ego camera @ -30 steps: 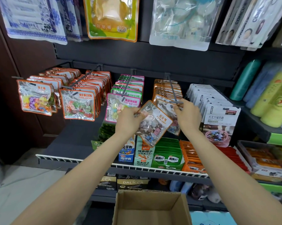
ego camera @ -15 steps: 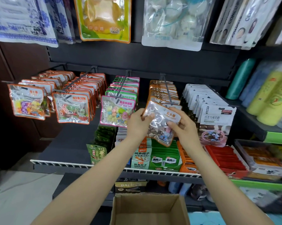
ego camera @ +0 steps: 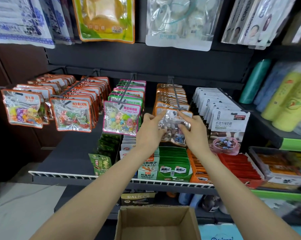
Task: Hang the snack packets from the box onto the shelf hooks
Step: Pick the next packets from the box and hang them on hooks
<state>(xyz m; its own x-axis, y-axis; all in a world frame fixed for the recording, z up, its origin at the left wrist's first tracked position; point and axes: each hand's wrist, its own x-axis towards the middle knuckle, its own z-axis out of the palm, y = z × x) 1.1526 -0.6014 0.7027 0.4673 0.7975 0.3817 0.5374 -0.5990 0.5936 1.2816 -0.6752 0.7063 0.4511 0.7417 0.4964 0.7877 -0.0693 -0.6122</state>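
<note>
— Packet point(ego camera: 172, 129) is up at the hook point(ego camera: 176, 101) tip; left hand point(ego camera: 150, 131) and right hand point(ego camera: 192, 131) both pinch its sides.
— Hook runs straight back from them — so push away; the box point(ego camera: 156, 224) sits below.

A dark grey metal shelving unit point(ego camera: 163, 59) fills the view, its back panel matte and plain. A white wire rail point(ego camera: 63, 174) edges the front of the middle shelf. To the right, a neighbouring shelf has green edge strips point(ego camera: 296, 144). At far left stands a dark reddish-brown panel point(ego camera: 16, 66). Pale grey floor point(ego camera: 21, 210) shows at lower left. The light is even and soft.
</note>
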